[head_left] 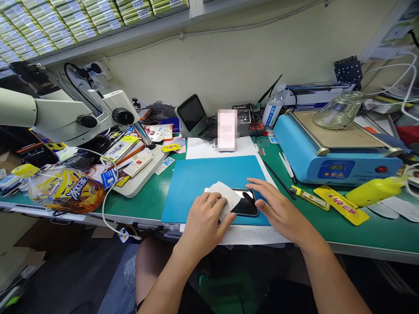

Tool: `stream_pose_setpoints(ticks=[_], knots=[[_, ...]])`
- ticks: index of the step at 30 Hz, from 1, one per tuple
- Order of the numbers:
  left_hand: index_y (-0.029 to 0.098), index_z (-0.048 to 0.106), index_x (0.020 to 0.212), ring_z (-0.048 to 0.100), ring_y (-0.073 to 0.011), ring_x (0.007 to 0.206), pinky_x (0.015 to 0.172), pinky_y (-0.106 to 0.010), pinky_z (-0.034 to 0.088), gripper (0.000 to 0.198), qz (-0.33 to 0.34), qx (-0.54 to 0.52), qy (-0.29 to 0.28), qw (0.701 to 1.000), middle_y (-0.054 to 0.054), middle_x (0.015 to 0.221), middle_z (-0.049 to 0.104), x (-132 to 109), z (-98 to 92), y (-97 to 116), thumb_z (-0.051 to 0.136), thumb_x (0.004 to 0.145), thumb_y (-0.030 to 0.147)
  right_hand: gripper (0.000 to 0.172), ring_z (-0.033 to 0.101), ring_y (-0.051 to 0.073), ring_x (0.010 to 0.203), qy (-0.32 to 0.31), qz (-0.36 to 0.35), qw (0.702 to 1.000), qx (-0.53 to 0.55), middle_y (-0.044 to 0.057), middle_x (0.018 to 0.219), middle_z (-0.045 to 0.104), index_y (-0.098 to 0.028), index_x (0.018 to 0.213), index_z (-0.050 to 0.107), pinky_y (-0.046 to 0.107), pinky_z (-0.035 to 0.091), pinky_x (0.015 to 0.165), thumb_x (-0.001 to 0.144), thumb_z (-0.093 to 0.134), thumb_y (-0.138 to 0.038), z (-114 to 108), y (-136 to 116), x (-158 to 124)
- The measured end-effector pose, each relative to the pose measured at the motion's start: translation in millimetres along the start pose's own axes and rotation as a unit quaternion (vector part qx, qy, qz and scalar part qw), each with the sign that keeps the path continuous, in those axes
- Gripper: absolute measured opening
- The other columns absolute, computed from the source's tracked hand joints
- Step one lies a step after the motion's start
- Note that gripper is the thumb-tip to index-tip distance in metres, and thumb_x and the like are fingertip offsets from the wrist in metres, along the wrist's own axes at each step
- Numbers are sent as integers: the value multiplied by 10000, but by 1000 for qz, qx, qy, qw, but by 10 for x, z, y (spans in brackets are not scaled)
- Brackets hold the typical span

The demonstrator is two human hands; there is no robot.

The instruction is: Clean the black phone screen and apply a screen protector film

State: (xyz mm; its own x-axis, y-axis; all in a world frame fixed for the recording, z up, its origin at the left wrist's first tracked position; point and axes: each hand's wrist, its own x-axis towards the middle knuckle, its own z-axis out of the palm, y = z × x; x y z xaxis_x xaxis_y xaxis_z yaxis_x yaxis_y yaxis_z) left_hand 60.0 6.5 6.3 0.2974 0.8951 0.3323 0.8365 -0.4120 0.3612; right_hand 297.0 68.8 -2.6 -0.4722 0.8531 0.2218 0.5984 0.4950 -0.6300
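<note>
The left hand (204, 216) holds a white wipe (227, 197) in its bent fingers, against a dark-screened phone (244, 208) lying flat on a blue mat (190, 179) on the green desk (145, 206). The right hand (279, 211) has its fingers spread at the phone's right end; whether they touch it, I cannot tell. A glass jar (338, 111) lies tilted atop the blue machine (294, 152).
</note>
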Motion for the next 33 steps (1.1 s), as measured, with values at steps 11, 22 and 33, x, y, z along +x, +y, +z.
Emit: stream_pose_setpoints(ticks=[11, 22, 33], knots=[[185, 563, 1269, 572, -294, 1118, 963, -476, 497, 246, -10, 74, -18, 997, -105, 1211, 625, -229, -95, 27, 463, 1056, 256, 584, 523, 314, 1397, -9, 2, 1000, -3, 100, 1520, 550, -299, 1397, 604, 504, 462, 1135, 997, 372, -656, 1, -23, -2], [179, 519, 1363, 569, -301, 1206, 1015, -479, 500, 352, 35, 52, -29, 998, -124, 1329, 616, -69, -9, 12, 470, 1061, 354, 604, 531, 316, 1391, -12, -6, 1000, -4, 112, 1519, 553, -289, 1416, 596, 503, 465, 1131, 997, 363, -658, 3, 9, 10], [104, 516, 1403, 570, -321, 1214, 1012, -473, 493, 421, 13, 125, -6, 992, -148, 1366, 617, -189, 86, 168, 484, 1049, 331, 585, 523, 325, 1402, -22, -1, 1000, -15, 101, 1523, 558, -300, 1441, 582, 521, 465, 1135, 998, 398, -636, -1, -21, 1]])
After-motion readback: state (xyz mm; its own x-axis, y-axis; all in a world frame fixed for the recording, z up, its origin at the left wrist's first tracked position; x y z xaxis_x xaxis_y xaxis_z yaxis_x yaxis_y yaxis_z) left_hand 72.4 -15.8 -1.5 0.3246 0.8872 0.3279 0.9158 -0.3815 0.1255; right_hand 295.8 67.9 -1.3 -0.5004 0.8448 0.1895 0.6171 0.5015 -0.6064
